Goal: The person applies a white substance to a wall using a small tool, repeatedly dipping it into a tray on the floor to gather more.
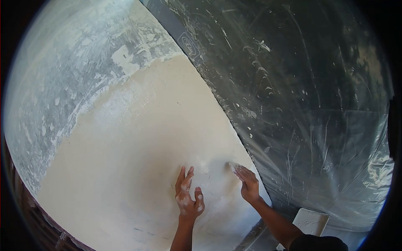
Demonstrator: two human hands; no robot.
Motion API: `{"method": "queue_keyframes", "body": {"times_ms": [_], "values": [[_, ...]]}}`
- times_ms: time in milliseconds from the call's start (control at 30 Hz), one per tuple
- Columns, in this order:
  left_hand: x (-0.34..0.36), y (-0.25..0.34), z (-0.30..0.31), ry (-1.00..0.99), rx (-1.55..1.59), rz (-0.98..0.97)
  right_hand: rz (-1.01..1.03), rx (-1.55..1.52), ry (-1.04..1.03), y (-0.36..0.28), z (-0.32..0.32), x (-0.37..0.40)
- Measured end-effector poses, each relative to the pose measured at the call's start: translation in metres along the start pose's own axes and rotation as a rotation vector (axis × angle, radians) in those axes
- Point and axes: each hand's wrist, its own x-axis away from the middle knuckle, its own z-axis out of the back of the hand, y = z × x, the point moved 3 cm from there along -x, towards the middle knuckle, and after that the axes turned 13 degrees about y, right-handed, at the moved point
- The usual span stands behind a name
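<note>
Where the cream coat of the wall [138,159] meets the plastic sheet [314,104], both hands are laid against the smooth surface. The left hand [188,196] is pressed flat on the coat, its fingers [184,178] open and slightly spread, with nothing held. The right hand [248,182] is set just beside the sheet's edge, its dusted fingers [238,169] stretched out straight and close together against the wall; whether anything thin is pinned under them cannot be told. A rough grey patch [63,83] is seen at the upper left, and a white board [312,221] below the sheet.
</note>
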Motion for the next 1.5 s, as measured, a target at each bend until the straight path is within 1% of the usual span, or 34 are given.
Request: {"method": "queue_keyframes", "body": {"times_ms": [33,67,100,133,167,200,233,267,333,467,600,633,667,700,767,833,900,933,967,1033,1100,1133,1167,1233,1267,1300,1367,1433,1500], "values": [[0.002,0.001,-0.003,0.015,0.048,0.066,0.026,-0.008,0.095,-0.006,-0.012,-0.039],[0.004,0.002,-0.004,0.029,0.094,0.132,0.0,-0.015,0.185,-0.01,-0.023,-0.072],[0.007,0.004,-0.006,0.024,0.099,0.134,-0.116,-0.074,0.246,-0.01,-0.034,-0.096],[0.01,0.005,-0.008,0.024,0.105,0.117,-0.246,-0.112,0.228,-0.01,-0.041,-0.113],[0.011,0.006,-0.008,0.026,0.111,0.097,-0.249,-0.11,0.232,-0.01,-0.046,-0.121],[0.009,0.008,-0.005,0.023,0.112,0.092,-0.196,-0.017,0.242,-0.008,-0.051,-0.126],[0.007,0.011,-0.003,-0.028,0.048,0.059,-0.145,0.076,0.251,-0.008,-0.054,-0.128],[0.006,0.014,-0.001,-0.076,-0.017,0.028,-0.145,0.076,0.254,-0.007,-0.054,-0.128],[0.006,0.012,0.0,-0.08,-0.009,0.012,-0.112,0.135,0.236,-0.007,-0.055,-0.127],[-0.002,0.012,0.002,-0.102,-0.041,-0.035,-0.108,0.128,0.236,-0.001,-0.07,-0.13],[-0.004,0.014,-0.004,-0.084,-0.021,-0.05,-0.025,0.143,0.229,-0.007,-0.085,-0.117],[-0.003,0.015,-0.005,-0.059,-0.016,-0.013,0.015,0.171,0.21,-0.008,-0.086,-0.109],[-0.004,0.016,-0.004,-0.033,-0.012,0.023,-0.023,0.12,0.171,-0.004,-0.084,-0.102],[-0.005,0.016,-0.004,-0.031,-0.01,0.018,-0.02,0.12,0.176,-0.01,-0.081,-0.103],[-0.007,0.017,-0.005,-0.049,-0.006,0.015,-0.118,0.021,0.233,-0.017,-0.071,-0.107],[-0.006,0.017,-0.007,-0.047,0.006,0.023,-0.11,0.055,0.25,-0.013,-0.079,-0.109],[-0.008,0.018,-0.008,-0.032,0.023,0.023,-0.052,0.081,0.221,-0.011,-0.091,-0.108],[-0.009,0.02,-0.007,-0.036,0.011,0.019,-0.057,0.067,0.205,-0.016,-0.091,-0.098],[-0.011,0.021,-0.007,-0.039,0.0,0.015,-0.041,0.048,0.149,-0.019,-0.087,-0.087],[-0.008,0.019,-0.006,-0.027,0.022,0.037,-0.068,-0.038,0.172,-0.023,-0.079,-0.085],[-0.006,0.016,-0.005,-0.035,0.032,0.069,-0.091,0.026,0.242,-0.018,-0.075,-0.105],[-0.004,0.015,-0.003,-0.043,0.01,0.05,-0.131,0.071,0.237,-0.008,-0.083,-0.11],[-0.002,0.014,-0.002,-0.044,-0.01,0.029,-0.137,0.069,0.233,-0.005,-0.085,-0.101],[-0.004,0.017,-0.001,-0.044,-0.03,0.02,0.012,0.131,0.175,-0.012,-0.085,-0.084],[-0.005,0.018,-0.002,-0.046,-0.048,0.008,0.031,0.135,0.163,-0.013,-0.084,-0.064],[-0.005,0.017,-0.002,-0.04,-0.045,0.009,0.03,0.064,0.119,-0.016,-0.077,-0.045],[-0.004,0.015,-0.003,-0.067,0.021,0.0,-0.067,-0.082,0.07,-0.02,-0.061,-0.032],[-0.001,0.013,-0.003,-0.07,0.004,-0.002,-0.002,-0.033,0.222,-0.018,-0.058,-0.059],[0.006,0.012,0.002,-0.093,-0.021,0.002,0.017,-0.026,0.241,-0.016,-0.06,-0.102]]}}
